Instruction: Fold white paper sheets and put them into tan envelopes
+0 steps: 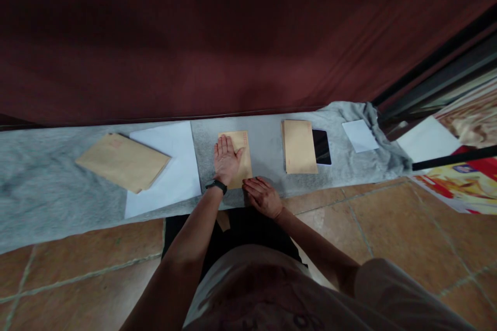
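A brown paper envelope (245,166) with red print lies on the grey cloth in front of me. My left hand (226,161), with a dark band on its wrist, presses flat on it, fingers stretched out and thumb apart. At the envelope's lower right corner rests my right hand (264,197); its fingers are extended and lie along the near edge, holding nothing I can see. To the right sits a stack of brown envelopes (301,147), partly over a dark-screened phone (322,147). On the left, another envelope stack (123,162) lies askew on large white paper (178,165).
The narrow bench is covered by a grey cloth (46,186). A small white sheet (360,136) lies at its right end. Behind rises a dark red surface (217,51). A rack with a dark frame (438,72) and printed packaging (466,183) stands on the right.
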`<act>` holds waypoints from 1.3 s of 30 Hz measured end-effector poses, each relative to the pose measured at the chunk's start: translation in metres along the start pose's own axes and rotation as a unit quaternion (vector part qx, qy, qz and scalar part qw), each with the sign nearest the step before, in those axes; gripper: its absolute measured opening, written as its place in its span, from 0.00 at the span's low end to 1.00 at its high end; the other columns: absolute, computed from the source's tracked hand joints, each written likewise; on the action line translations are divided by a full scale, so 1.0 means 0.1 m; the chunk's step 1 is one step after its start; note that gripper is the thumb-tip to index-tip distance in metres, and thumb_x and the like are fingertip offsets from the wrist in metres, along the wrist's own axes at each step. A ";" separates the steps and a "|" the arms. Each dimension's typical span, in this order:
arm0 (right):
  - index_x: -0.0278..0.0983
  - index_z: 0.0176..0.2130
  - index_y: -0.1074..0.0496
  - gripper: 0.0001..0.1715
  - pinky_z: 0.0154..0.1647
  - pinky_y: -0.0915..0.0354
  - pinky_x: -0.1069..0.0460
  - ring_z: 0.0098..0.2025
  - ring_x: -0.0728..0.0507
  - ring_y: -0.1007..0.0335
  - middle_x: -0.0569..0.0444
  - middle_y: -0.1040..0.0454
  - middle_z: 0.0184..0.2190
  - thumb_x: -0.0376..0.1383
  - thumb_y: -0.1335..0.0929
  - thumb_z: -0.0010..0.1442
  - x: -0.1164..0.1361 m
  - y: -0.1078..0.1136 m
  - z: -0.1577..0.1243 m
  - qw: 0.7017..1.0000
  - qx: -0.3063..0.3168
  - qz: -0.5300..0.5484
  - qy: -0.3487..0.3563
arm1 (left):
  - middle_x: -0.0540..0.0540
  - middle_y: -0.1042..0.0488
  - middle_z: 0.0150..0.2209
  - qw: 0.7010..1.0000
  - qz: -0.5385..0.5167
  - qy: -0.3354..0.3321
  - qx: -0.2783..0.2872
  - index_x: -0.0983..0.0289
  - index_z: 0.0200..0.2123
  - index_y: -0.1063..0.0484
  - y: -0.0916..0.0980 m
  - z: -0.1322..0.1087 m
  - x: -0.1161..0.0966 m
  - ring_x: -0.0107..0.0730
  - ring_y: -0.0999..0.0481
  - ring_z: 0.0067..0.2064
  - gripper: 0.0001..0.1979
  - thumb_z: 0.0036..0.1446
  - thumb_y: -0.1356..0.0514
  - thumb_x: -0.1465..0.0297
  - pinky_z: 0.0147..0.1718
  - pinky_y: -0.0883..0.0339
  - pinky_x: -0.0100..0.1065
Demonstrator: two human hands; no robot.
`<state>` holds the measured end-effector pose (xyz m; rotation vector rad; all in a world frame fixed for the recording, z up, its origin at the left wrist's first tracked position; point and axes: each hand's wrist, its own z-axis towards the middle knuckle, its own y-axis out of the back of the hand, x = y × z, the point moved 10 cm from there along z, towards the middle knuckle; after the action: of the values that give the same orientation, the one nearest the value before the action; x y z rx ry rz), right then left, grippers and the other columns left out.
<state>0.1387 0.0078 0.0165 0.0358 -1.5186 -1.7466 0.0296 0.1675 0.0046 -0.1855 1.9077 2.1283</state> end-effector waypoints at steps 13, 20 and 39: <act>0.40 0.62 0.28 0.23 0.72 0.40 0.42 0.65 0.43 0.32 0.50 0.27 0.62 0.34 0.36 0.70 0.03 0.04 0.00 0.999 -0.033 -0.012 0.005 | 0.72 0.51 0.73 0.999 0.015 0.015 -0.031 0.77 0.73 0.53 0.13 -0.41 0.23 0.55 0.52 0.75 0.41 0.71 0.59 0.50 0.71 0.55 0.56; 0.40 0.61 0.27 0.22 0.71 0.39 0.41 0.64 0.43 0.31 0.50 0.26 0.62 0.33 0.36 0.70 0.03 0.04 0.00 0.999 -0.038 -0.014 0.005 | 0.74 0.51 0.73 1.000 0.024 -0.004 -0.018 0.78 0.72 0.51 0.21 -0.77 0.22 0.55 0.51 0.75 0.40 0.71 0.57 0.51 0.72 0.56 0.55; 0.41 0.57 0.24 0.19 0.67 0.36 0.42 0.63 0.43 0.29 0.52 0.24 0.60 0.36 0.38 0.73 -0.05 0.08 0.06 0.998 -0.037 0.019 -0.041 | 0.65 0.48 0.73 0.989 0.051 -0.138 0.009 0.66 0.72 0.46 0.31 -1.51 -0.01 0.49 0.49 0.74 0.30 0.73 0.54 0.60 0.71 0.52 0.56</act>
<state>0.1435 0.0162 0.0221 -0.1026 -1.5020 -1.7927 0.0086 0.0149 0.0164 0.2065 1.8078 2.0725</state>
